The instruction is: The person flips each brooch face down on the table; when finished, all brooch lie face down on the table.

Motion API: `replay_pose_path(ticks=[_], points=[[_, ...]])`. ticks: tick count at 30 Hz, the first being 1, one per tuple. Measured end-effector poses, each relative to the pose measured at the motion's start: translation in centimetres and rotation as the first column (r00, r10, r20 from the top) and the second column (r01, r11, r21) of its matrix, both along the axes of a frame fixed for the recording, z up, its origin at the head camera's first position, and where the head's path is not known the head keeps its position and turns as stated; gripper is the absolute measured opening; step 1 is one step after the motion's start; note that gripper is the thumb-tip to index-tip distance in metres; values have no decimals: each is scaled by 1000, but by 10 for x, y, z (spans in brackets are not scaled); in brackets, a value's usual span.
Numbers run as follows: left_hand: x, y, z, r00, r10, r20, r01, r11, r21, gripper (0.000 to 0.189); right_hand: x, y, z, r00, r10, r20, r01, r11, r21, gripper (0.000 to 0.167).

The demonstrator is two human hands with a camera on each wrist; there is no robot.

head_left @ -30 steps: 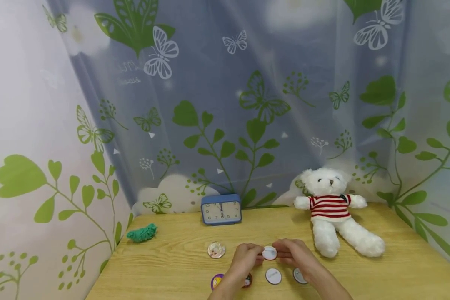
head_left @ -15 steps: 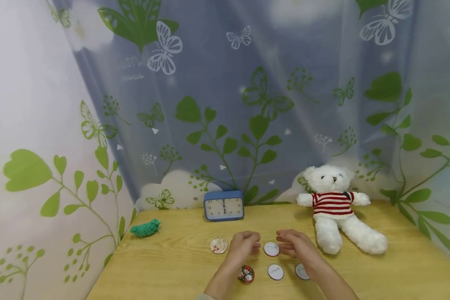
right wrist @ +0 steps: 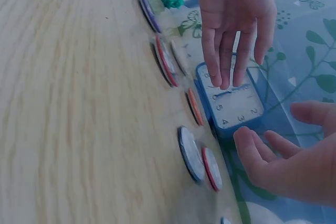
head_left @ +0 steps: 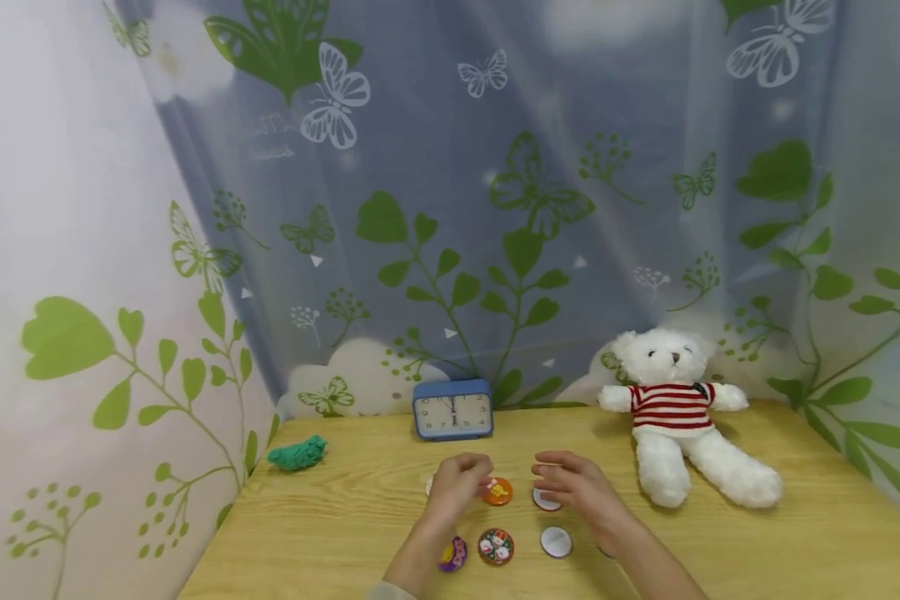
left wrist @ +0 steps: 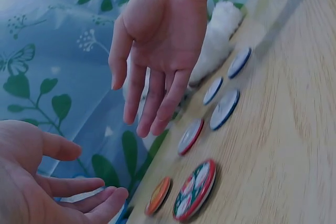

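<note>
My left hand [head_left: 456, 490] hovers over the left side of a group of round button badges, fingers loosely bent and holding nothing. Beside its fingertips lies an orange badge [head_left: 498, 492]. Just in front are a purple badge [head_left: 453, 554], partly behind my wrist, and a red-rimmed badge with a green and white pattern [head_left: 497, 547]. My right hand [head_left: 585, 496], fingers spread and slightly bent, partly covers a red-rimmed badge [left wrist: 190, 136] lying white back up. Another white-backed badge [head_left: 557, 542] lies nearer me. More white backs [left wrist: 240, 62] show beyond in the left wrist view.
A blue alarm clock [head_left: 453, 410] stands at the back of the wooden table [head_left: 330, 517]. A white teddy bear [head_left: 671, 417] in a striped shirt sits at the right, and a green yarn bundle [head_left: 297, 454] lies at the left. A patterned curtain [head_left: 420, 208] hangs behind.
Both hands have come away from the red-rimmed white-backed badge, which lies on the table. My left hand has moved left, uncovering the orange badge; the right hand has shifted slightly left.
</note>
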State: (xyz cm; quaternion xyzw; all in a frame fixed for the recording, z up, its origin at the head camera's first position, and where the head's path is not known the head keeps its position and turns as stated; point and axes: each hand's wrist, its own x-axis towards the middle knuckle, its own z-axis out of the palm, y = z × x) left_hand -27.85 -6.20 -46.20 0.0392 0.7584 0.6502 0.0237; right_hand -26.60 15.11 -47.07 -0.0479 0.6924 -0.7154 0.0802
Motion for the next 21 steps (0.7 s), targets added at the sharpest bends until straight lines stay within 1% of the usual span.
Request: replay_pose_path(ticks=[4,10,15,21], points=[[-4,-7,-4,1000,9,6,-9,1000,-26,41,-3,-8,-4,1000,10,6,-10,1000,-2,52],[-10,-14,-11,999,17,29,-16,999,-34,41,-9,-23,-9,999,-1,39,1,1000,-3,52],[-11,-14,-14,998,28,56,-25,998,-59,39,-12,-33,-8,999,-20,40,18,999,51,51],[-10,-11,-15,995,11,98,-3,997,-80,36,-12,-38,-6,997,-55,59,48,992,115,48]])
